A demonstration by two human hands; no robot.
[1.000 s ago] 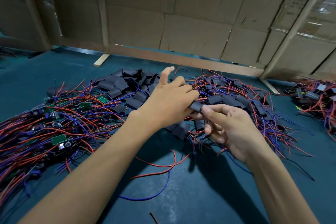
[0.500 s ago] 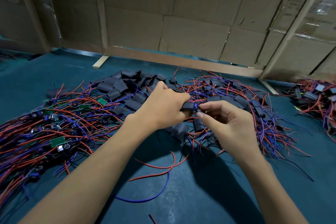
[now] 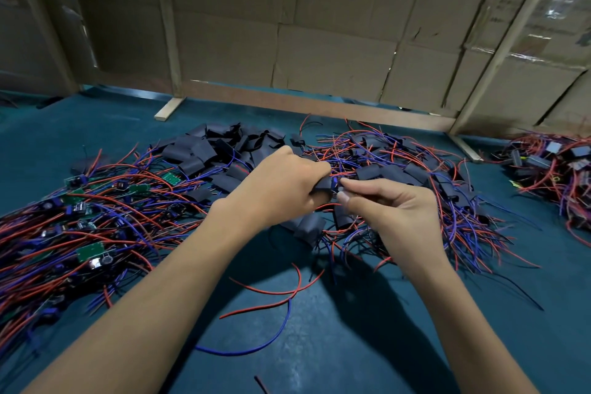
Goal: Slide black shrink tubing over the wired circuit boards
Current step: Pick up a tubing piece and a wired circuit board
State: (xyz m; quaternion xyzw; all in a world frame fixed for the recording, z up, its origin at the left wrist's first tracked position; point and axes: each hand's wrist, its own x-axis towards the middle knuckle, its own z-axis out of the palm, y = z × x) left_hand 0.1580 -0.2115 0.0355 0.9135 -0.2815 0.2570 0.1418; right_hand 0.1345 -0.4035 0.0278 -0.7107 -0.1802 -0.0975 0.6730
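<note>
In the head view, the left hand (image 3: 281, 189) was curled round a black tube (image 3: 323, 185), and the right hand (image 3: 391, 211) pinched something small at the tube's open end, where a bit of blue showed; whether that was the board or its wires could not be told. Both hands met above the middle of the counter (image 3: 319, 345), and the tube lay roughly level with its long axis running left to right, its mouth facing the right hand. Judging by the piles, the work looked partly done. A spread of bare boards (image 3: 91, 251) with red and blue wires lay toward the left edge, still unsleeved. Behind the hands, toward the far edge, sat a heap of loose tubes (image 3: 204, 150). To the right of the hands a tangle of sleeved boards (image 3: 393, 173) trailed wires, and a further heap (image 3: 550, 160) lay at the right edge, too small to judge. Two stray wires (image 3: 271, 301) curved on the counter nearer the person. This piece seemed to be mid-sleeving, and many boards were left.
</note>
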